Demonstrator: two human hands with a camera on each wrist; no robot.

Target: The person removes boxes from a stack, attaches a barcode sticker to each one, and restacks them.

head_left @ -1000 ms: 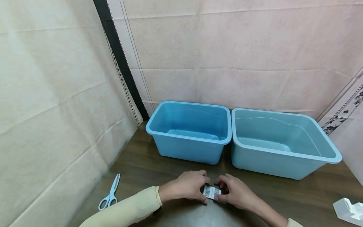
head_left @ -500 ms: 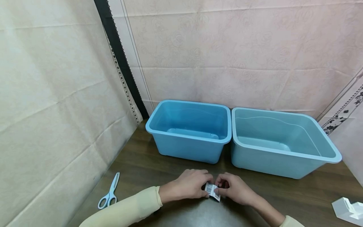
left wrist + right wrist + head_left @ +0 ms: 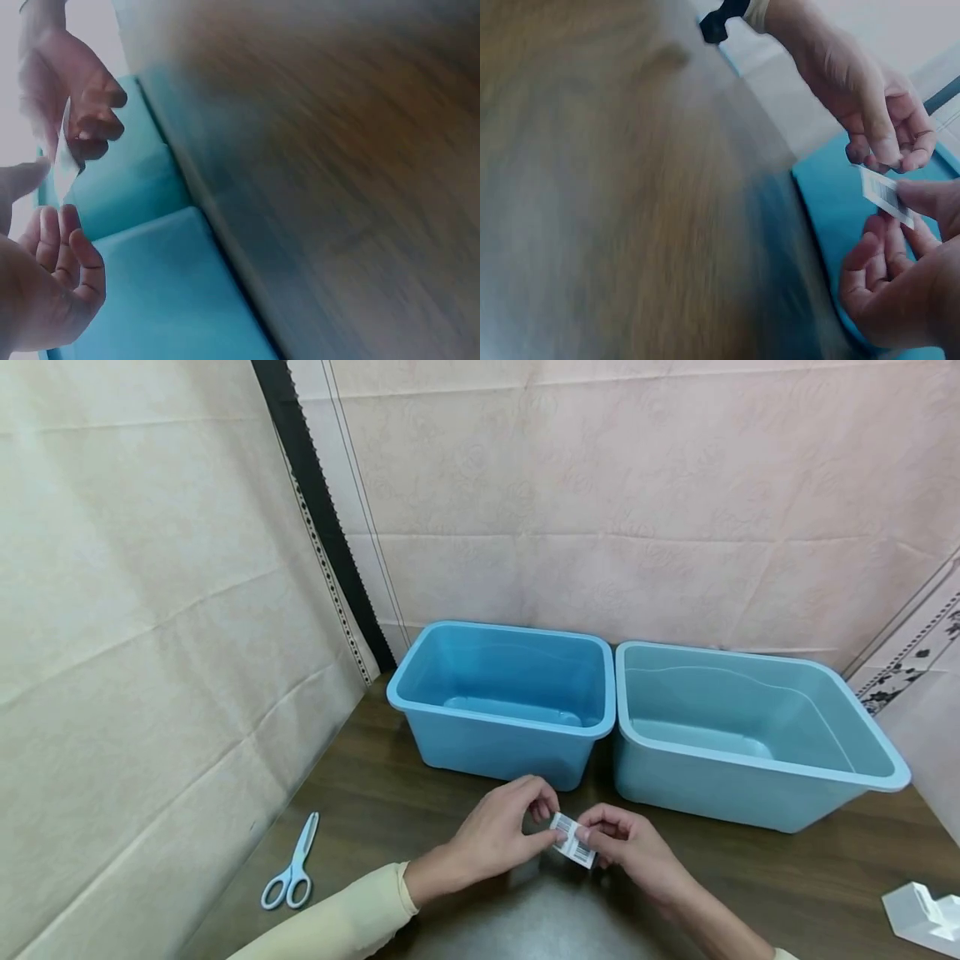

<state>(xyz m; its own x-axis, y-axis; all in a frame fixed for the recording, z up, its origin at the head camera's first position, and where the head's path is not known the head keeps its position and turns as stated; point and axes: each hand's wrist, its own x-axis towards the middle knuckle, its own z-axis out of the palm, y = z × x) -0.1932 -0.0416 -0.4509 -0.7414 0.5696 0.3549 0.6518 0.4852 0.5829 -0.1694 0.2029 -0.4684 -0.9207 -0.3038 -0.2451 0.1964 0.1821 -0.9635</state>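
A small white barcode label (image 3: 574,841) is up between the two hands in the head view. My right hand (image 3: 633,852) pinches it between thumb and fingers, and the right wrist view shows the thumb lying over the printed face of the label (image 3: 885,196). At its other edge is my left hand (image 3: 491,835), thumb and loosely bent fingers apart. In the left wrist view the left fingertips (image 3: 69,217) come right up to the label's lower tip, with a gap between thumb and fingers.
Behind the hands stand a blue bin (image 3: 495,739) and a paler blue-green bin (image 3: 712,785), side by side. Light blue scissors (image 3: 296,870) lie at the left of the dark wooden table (image 3: 360,802). A white block-like object (image 3: 918,914) sits at the right edge.
The label has risen from the table and tilted, with the right hand holding it. The left hand has moved slightly up and back, its thumb and fingers spreading wider.
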